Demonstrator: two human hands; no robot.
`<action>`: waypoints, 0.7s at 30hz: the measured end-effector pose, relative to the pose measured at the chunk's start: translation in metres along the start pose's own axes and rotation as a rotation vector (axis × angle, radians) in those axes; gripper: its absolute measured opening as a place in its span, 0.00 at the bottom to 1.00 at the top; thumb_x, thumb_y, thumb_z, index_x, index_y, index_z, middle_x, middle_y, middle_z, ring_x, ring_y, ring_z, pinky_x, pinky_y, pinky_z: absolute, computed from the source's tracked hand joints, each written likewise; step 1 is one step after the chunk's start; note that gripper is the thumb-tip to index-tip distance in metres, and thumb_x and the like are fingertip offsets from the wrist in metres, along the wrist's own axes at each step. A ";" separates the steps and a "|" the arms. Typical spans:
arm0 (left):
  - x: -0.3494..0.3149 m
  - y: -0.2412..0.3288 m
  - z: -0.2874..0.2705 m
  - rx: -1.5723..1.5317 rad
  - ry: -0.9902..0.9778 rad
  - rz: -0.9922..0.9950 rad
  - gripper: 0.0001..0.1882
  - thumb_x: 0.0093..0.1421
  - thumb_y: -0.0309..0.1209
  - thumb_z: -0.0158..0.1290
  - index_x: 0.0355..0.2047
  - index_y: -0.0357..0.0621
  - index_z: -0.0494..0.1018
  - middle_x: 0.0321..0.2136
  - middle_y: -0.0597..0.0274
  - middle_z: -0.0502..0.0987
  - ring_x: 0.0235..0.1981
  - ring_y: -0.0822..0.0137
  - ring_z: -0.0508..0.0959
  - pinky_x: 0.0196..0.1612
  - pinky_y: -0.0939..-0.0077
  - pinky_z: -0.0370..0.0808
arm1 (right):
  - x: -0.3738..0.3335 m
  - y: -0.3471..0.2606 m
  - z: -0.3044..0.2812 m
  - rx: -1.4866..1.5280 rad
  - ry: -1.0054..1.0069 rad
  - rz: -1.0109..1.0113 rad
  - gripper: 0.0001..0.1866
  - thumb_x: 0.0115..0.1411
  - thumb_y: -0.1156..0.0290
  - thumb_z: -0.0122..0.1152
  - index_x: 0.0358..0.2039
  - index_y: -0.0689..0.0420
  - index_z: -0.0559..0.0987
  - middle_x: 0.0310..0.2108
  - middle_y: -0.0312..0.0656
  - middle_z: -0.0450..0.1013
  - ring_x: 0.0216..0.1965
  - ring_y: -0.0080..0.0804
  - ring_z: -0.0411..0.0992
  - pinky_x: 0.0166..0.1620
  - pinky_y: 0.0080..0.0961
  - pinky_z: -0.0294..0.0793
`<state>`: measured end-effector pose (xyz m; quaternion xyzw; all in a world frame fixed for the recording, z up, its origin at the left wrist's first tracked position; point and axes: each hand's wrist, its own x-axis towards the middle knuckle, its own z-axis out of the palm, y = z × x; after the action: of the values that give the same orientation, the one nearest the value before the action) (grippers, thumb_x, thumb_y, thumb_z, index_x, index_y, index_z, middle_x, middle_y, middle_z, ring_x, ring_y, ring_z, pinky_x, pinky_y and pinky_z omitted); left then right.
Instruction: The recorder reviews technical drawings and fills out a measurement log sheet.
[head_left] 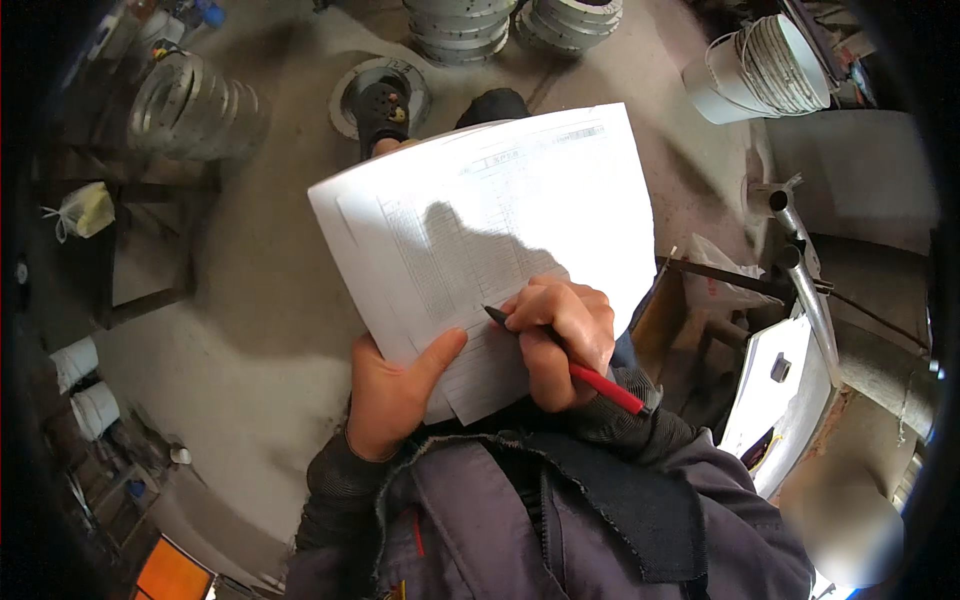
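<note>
A stack of white paper sheets (600,220) printed with a table lies across my lap, tilted up to the right. My left hand (395,390) grips the sheets at their lower left edge, thumb on top and fingers hidden beneath. In my right hand (565,335) is a red and black pen (605,385), its dark tip pointing left, close over the lower middle of the top sheet. Whether the tip touches the paper I cannot tell. The shadow of a head and hand falls across the printed rows.
Stacked grey metal rings (460,30) stand on the floor ahead, with more rings (190,105) at the far left. One shoe (383,108) rests on a flat ring (345,95). A white bucket (730,80) stands far right. Metal pipes (810,300) and white papers (765,380) are close on my right.
</note>
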<state>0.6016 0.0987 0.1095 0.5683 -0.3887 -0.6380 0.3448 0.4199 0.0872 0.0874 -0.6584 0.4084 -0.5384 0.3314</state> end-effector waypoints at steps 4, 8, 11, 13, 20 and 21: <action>-0.012 -0.008 -0.008 -0.033 0.024 0.019 0.13 0.56 0.25 0.59 0.41 0.30 0.75 0.38 0.56 0.80 0.38 0.69 0.78 0.42 0.75 0.75 | -0.003 -0.007 0.005 0.068 -0.082 -0.004 0.06 0.39 0.79 0.51 0.22 0.62 0.69 0.15 0.43 0.64 0.14 0.38 0.63 0.19 0.32 0.62; -0.021 -0.014 -0.017 -0.092 0.080 -0.072 0.14 0.56 0.25 0.59 0.42 0.30 0.75 0.38 0.56 0.79 0.38 0.69 0.78 0.43 0.75 0.74 | -0.004 -0.010 0.016 0.057 -0.151 0.016 0.04 0.41 0.78 0.52 0.21 0.61 0.68 0.14 0.43 0.62 0.15 0.40 0.63 0.20 0.34 0.63; -0.019 -0.017 -0.019 -0.182 0.045 -0.107 0.15 0.56 0.24 0.58 0.43 0.31 0.74 0.39 0.56 0.79 0.39 0.68 0.77 0.44 0.74 0.74 | -0.005 -0.008 0.017 0.064 -0.145 0.081 0.05 0.41 0.77 0.52 0.21 0.61 0.67 0.15 0.44 0.61 0.15 0.41 0.62 0.21 0.35 0.63; -0.014 -0.022 -0.020 -0.257 0.014 -0.113 0.16 0.56 0.24 0.58 0.45 0.32 0.73 0.41 0.56 0.78 0.41 0.68 0.77 0.46 0.74 0.73 | -0.001 -0.006 0.014 0.037 -0.194 0.046 0.04 0.42 0.79 0.50 0.22 0.63 0.68 0.16 0.45 0.65 0.15 0.39 0.64 0.21 0.32 0.65; -0.005 -0.045 -0.023 -0.482 -0.118 -0.233 0.19 0.57 0.24 0.58 0.49 0.34 0.71 0.45 0.57 0.76 0.46 0.66 0.75 0.50 0.72 0.71 | 0.003 -0.010 0.011 -0.077 -0.272 -0.003 0.05 0.44 0.80 0.48 0.24 0.65 0.70 0.17 0.48 0.69 0.15 0.38 0.66 0.20 0.31 0.64; -0.006 -0.044 -0.021 -0.437 -0.107 -0.205 0.19 0.57 0.25 0.57 0.49 0.33 0.71 0.45 0.57 0.76 0.46 0.66 0.75 0.50 0.73 0.71 | 0.001 -0.010 0.010 -0.078 -0.274 -0.003 0.05 0.44 0.80 0.48 0.24 0.65 0.70 0.17 0.48 0.69 0.15 0.38 0.66 0.20 0.31 0.64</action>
<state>0.6236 0.1220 0.0718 0.4822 -0.1994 -0.7678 0.3719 0.4315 0.0906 0.0944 -0.7387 0.3792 -0.4276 0.3574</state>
